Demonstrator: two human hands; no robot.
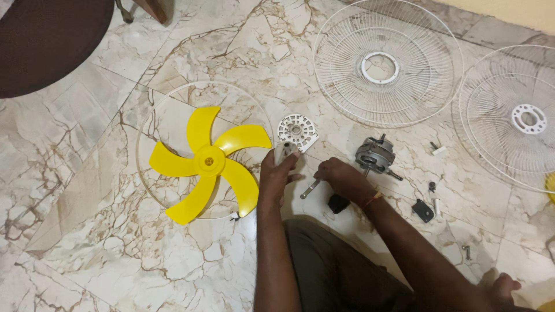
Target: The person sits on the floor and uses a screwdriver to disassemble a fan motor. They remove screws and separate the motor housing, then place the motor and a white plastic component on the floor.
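While the left hand (277, 170) grips a small whitish part (285, 152) mid-frame, the right hand (341, 176) pinches a metal rod (310, 188) against the floor (87, 242), steadying it.

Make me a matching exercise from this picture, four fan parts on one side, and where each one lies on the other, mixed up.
Things:
1. yellow fan blade
2. fan motor
3. white round slotted plate
4. white wire fan guards

Places:
A. just beyond the right hand, on the marble floor
B. far side of the floor, upper right
C. inside a thin white ring, left of the left hand
D. just beyond the left hand

Pairs: 1-C, 2-A, 3-D, 4-B
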